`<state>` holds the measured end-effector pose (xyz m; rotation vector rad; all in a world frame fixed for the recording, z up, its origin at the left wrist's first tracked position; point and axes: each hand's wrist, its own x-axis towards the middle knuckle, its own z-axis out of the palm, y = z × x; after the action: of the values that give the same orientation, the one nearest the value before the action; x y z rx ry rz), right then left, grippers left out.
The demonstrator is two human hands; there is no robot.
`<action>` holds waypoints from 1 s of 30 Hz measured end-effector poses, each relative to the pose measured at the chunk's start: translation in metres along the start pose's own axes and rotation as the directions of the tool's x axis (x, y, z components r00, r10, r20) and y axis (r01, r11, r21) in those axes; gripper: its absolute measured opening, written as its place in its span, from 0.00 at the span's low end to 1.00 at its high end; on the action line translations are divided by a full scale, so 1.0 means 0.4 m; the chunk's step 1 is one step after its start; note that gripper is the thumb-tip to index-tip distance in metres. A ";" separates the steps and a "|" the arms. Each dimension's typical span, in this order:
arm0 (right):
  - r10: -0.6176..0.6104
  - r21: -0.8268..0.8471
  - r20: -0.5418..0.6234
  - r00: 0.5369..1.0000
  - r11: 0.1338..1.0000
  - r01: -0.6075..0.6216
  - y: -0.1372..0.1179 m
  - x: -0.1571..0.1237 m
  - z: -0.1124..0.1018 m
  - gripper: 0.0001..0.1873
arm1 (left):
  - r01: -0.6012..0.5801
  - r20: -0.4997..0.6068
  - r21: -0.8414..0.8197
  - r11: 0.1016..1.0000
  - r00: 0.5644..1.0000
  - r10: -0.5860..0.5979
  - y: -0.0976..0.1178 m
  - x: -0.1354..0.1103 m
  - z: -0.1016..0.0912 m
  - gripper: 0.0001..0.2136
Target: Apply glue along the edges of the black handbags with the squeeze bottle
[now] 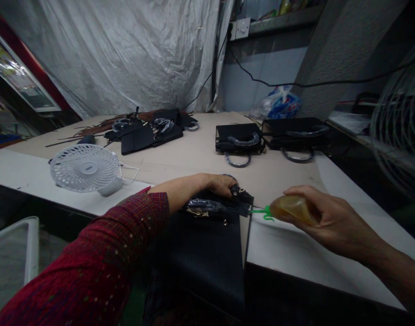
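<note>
A black handbag (pixel 207 249) lies at the table's front edge, its body hanging toward me and its plastic-wrapped handle (pixel 205 204) on top. My left hand (pixel 224 183) reaches across and is closed on the bag's far upper part, by a black strap end with a metal fitting (pixel 239 191). In my right hand (pixel 324 213) is a squeeze bottle (pixel 292 209) of yellowish glue-like liquid, tipped sideways. Its thin green nozzle (pixel 259 211) points left, with the tip at the bag's right upper edge. Whether liquid is coming out cannot be made out.
A small white fan (pixel 88 167) stands on the left of the table. More black handbags (pixel 239 136) lie at the back right, and several black pieces (pixel 149 136) with brown strips (pixel 115 122) at the back left. A large wire-guarded fan (pixel 400 108) is at right.
</note>
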<state>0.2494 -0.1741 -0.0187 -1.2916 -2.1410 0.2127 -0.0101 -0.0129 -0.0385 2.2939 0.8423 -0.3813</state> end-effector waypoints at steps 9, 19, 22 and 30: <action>-0.031 0.142 0.110 0.994 0.990 0.015 -0.025 -0.011 -0.004 0.19 | -0.010 -0.002 -0.010 1.000 1.000 0.010 0.000 0.000 0.001 0.11; -0.106 0.074 0.073 0.992 0.992 0.101 -0.007 -0.045 0.012 0.13 | -0.020 -0.008 -0.007 1.000 1.000 0.020 -0.007 0.006 0.003 0.11; -0.119 0.056 0.025 0.993 0.992 0.117 -0.009 -0.047 0.011 0.13 | -0.020 -0.006 -0.008 1.000 1.000 0.020 -0.011 0.008 0.006 0.12; -0.143 0.079 0.025 0.989 0.987 0.141 -0.018 -0.052 0.007 0.14 | -0.014 -0.002 -0.016 1.000 1.000 0.014 0.002 0.001 0.004 0.11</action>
<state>0.2490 -0.1948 -0.0267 -1.0935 -2.2181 0.2551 -0.0095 -0.0141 -0.0394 2.2841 0.8266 -0.3648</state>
